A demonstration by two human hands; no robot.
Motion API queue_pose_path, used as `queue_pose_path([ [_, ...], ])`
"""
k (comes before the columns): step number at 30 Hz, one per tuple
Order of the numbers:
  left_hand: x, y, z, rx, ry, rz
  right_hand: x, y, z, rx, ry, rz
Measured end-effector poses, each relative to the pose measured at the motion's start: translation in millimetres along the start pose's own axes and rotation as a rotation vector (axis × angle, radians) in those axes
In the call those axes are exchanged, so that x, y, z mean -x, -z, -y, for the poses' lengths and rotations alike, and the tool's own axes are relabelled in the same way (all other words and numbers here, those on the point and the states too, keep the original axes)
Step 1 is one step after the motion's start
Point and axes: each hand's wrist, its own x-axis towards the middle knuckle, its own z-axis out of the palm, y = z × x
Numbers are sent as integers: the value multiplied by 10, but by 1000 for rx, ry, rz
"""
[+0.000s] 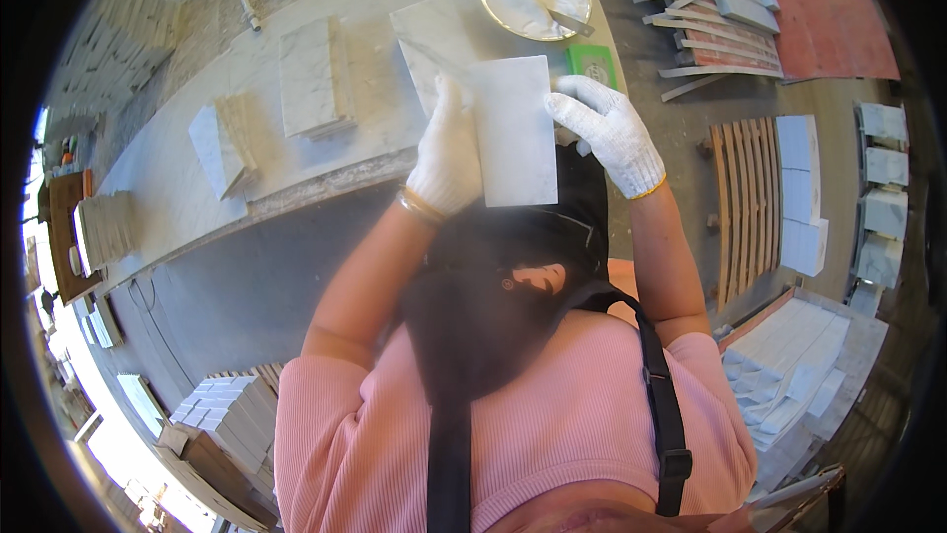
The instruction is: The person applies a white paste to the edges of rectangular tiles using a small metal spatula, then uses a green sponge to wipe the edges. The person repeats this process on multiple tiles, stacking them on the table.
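A white rectangular stone tile [518, 134] is held up in front of me, above my dark apron. My left hand [449, 153], in a white knit glove, grips its left edge, with some fingers hidden behind the tile. On the other side my right hand [610, 129], gloved the same way, has bent fingertips at the tile's upper right edge. Behind the tile, a larger veined slab [429, 35] lies on the stone-topped table [370, 124]. Past my right hand lies a green box [592, 65], near a round basin [483, 2] of white paste with a flat scraper [572, 23] in it.
Stacks of marble tiles [311, 79] and a smaller tile stack [222, 148] stand on the table's left. At right are a heap of stone strips [705, 25], a wooden slatted pallet [747, 208] and a crate of white pieces [789, 360]. Boxed tiles [227, 415] sit lower left.
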Motion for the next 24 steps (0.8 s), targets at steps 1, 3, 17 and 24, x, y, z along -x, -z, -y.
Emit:
queue_pose_path([
  [1, -4, 2, 1, 6, 3, -6, 4, 4, 5, -11, 0, 1],
  [3, -14, 8, 7, 16, 3, -20, 18, 12, 16, -33, 0, 3],
  [17, -47, 45, 61, 126, -14, 78, 182, 1, 23, -7, 49, 13],
  [24, -61, 231, -24, 330, 184, 369, 332, -31, 129, -72, -24, 38],
])
